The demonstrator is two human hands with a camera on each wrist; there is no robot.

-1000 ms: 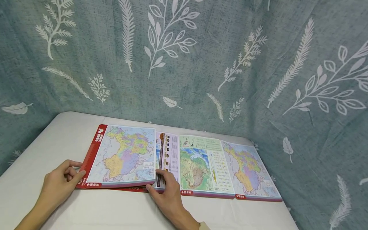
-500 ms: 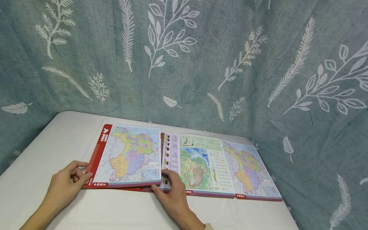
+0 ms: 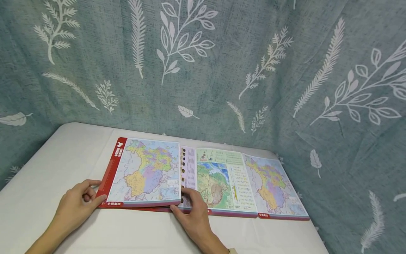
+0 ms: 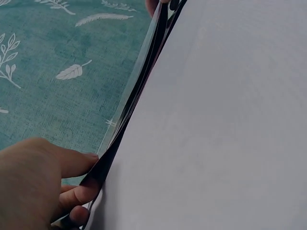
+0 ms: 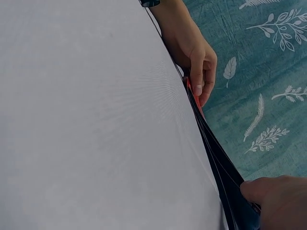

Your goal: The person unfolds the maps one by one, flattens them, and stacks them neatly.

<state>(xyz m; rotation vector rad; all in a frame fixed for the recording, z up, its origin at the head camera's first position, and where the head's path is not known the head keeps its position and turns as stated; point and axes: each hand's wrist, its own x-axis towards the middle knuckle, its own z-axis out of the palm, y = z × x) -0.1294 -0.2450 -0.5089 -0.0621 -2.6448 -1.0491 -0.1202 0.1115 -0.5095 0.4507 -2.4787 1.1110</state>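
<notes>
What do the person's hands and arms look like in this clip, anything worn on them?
Both the left hand and right hand are ungloved, with no rings on visible fingers. A pale beige sleeve shows at the right forearm; the left forearm is bare as far as shown.

The head view looks forward and down from above; the closer wrist views share both hands (image 3: 195, 213).

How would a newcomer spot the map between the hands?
On the white table, find the row. At its left end, between left hand and right hand, is the map. Unlike its neighbours, it shows a wide red strip down its left side.
</notes>
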